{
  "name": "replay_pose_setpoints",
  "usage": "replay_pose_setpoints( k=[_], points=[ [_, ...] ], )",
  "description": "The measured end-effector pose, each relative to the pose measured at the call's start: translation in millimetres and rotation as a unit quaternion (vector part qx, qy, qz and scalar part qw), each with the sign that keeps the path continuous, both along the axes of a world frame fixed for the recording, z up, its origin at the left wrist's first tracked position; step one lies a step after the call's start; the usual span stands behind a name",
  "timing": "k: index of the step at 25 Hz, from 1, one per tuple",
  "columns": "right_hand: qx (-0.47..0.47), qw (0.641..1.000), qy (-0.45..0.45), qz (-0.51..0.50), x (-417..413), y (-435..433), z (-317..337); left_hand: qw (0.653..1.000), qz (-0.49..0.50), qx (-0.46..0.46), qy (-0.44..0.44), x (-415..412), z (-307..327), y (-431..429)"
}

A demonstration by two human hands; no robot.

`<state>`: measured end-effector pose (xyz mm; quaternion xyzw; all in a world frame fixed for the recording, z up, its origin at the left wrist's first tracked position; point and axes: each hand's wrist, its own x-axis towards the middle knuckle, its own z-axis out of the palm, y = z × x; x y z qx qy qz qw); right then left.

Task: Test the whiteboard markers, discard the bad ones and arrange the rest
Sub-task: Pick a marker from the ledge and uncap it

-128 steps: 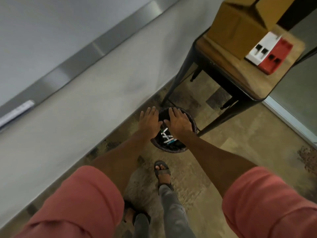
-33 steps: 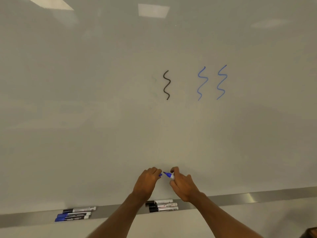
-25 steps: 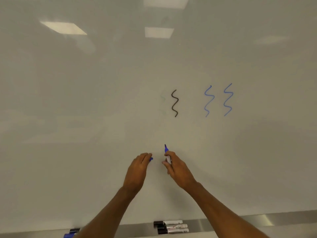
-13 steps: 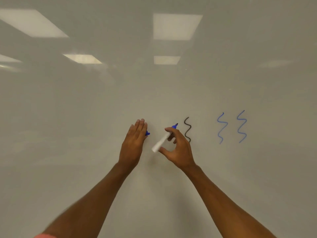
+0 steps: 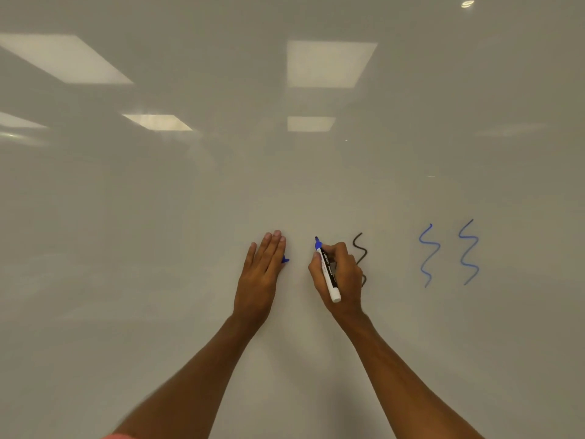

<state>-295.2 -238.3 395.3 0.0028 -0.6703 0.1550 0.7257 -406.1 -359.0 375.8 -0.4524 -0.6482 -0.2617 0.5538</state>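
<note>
1. Head view: a glossy, smooth whiteboard is filling the whole frame, and soft rectangular ceiling-light reflections are showing in its sheen toward 12 o'clock.
2. The right hand is sitting just below centre, toward 5 o'clock. Its fingers are curling round a slim, cylindrical marker, so this grip is holding the marker in a writing pinch near the nib end.
3. The marker's white plastic barrel is carrying a dark printed label. Its blue nib is pointing toward 11 o'clock and its blunt white tail toward 5 o'clock. Whether the nib is touching the board cannot be told.
4. The left hand is hovering at 9 o'clock of the right hand, near it but apart, back toward the camera, its fingers lying straight and close together and pointing toward 12 o'clock.
5. A small blue cap is peeking out at the left hand's 3 o'clock edge. This grip is holding the cap beneath the fingers, with the thumb hidden.
6. Both bare forearms are reaching up from 6 o'clock, and a sliver of pink sleeve is showing at 7 o'clock.
7. A wavy black squiggle is lying at 3 o'clock of the right hand, partly hidden behind it.
8. Two wavy blue squiggles are standing side by side further toward 3 o'clock, well apart from the hand.
</note>
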Motion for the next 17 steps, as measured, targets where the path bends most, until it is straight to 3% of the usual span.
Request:
replay_pose_setpoints(
  k=[5,9,17],
  points=[
    [0.143,0.987,0.01,-0.078,-3.9,6.0,-15.5,0.999,0.012,0.027,0.037,-6.9,-2.9,4.2],
    [0.128,0.989,0.022,-0.064,2.8,10.1,-34.2,0.998,0.009,0.04,0.041,-6.8,-3.7,4.1],
    [0.195,0.974,-0.079,-0.083,15.6,18.0,-83.5,0.999,-0.002,0.038,0.036,-2.7,-2.1,2.8]
  ],
)
